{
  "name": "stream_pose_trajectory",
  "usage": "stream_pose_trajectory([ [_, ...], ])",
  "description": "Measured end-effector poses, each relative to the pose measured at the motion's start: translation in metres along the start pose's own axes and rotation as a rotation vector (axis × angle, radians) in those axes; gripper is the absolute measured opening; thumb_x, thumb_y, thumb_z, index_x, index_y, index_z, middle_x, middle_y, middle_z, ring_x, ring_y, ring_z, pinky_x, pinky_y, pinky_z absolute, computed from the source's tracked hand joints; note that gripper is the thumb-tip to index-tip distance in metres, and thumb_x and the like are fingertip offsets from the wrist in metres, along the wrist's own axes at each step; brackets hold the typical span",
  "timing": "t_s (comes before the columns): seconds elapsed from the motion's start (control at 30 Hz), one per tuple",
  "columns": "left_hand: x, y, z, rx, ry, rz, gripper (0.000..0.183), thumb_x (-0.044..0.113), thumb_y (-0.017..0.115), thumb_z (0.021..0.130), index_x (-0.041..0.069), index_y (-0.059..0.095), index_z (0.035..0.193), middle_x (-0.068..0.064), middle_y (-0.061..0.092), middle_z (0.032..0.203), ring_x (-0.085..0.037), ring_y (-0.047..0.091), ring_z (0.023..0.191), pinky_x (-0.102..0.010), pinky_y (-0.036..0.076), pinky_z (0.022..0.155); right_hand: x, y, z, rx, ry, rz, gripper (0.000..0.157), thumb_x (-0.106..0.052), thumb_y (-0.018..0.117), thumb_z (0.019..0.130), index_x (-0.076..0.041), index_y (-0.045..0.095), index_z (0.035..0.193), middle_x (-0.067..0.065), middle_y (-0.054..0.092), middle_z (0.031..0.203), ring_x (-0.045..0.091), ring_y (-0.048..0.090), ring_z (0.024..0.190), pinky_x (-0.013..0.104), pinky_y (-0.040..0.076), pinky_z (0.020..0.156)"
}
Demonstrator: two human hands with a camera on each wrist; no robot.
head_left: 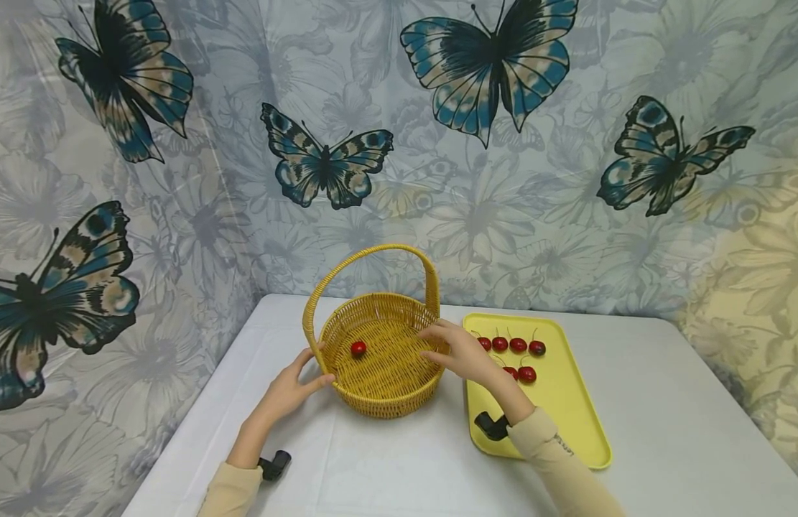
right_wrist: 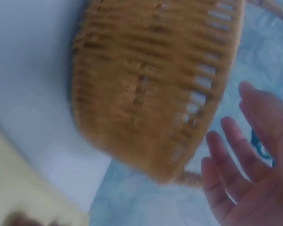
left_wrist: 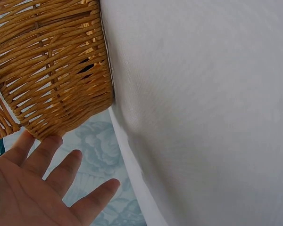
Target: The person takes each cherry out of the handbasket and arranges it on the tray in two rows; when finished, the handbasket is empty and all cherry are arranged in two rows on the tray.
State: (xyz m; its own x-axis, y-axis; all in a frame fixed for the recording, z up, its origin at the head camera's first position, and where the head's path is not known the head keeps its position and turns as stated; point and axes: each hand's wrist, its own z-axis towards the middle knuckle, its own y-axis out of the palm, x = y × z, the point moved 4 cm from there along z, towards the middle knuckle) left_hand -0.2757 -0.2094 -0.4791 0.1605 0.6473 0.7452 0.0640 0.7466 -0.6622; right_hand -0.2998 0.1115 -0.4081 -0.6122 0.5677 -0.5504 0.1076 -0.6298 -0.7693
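Note:
A round yellow wicker basket with a tall arched handle stands on the white table. One red cherry lies inside it, left of centre. At the basket's left side, my left hand touches the rim near the handle's base. The left wrist view shows its fingers straight and spread, two fingertips right at the wicker. My right hand hovers over the basket's right rim, fingers loosely extended and nothing between them. In the right wrist view this hand appears beside the wicker wall, palm showing.
A yellow tray lies right of the basket, under my right forearm. Several red cherries with stems are grouped in its far half. Butterfly-patterned fabric hangs behind the table and along its left side. Black wrist devices stick out from both sleeves.

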Motion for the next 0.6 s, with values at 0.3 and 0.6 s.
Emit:
stream_pose_trajectory([
  [0.3, 0.001, -0.001, 0.0, -0.002, 0.003, -0.003, 0.071, 0.057, 0.063, 0.079, 0.038, 0.033, 0.141, -0.011, 0.032, 0.149, -0.044, 0.033, 0.131, -0.067, 0.031, 0.096, -0.018, 0.024, 0.02, -0.067, -0.011, 0.001, 0.029, -0.022, 0.067, 0.086, -0.013, 0.064, 0.113, 0.005, 0.06, 0.109, 0.029, 0.059, 0.098, 0.042, 0.051, 0.08],
  [0.6, 0.0, 0.0, 0.001, 0.002, 0.008, -0.001, 0.07, 0.057, 0.063, 0.08, 0.039, 0.032, 0.14, -0.012, 0.033, 0.148, -0.043, 0.033, 0.131, -0.066, 0.031, 0.097, -0.023, 0.042, 0.037, -0.143, 0.027, 0.01, 0.031, -0.02, 0.067, 0.086, -0.009, 0.063, 0.116, 0.009, 0.06, 0.113, 0.03, 0.058, 0.1, 0.037, 0.049, 0.079],
])
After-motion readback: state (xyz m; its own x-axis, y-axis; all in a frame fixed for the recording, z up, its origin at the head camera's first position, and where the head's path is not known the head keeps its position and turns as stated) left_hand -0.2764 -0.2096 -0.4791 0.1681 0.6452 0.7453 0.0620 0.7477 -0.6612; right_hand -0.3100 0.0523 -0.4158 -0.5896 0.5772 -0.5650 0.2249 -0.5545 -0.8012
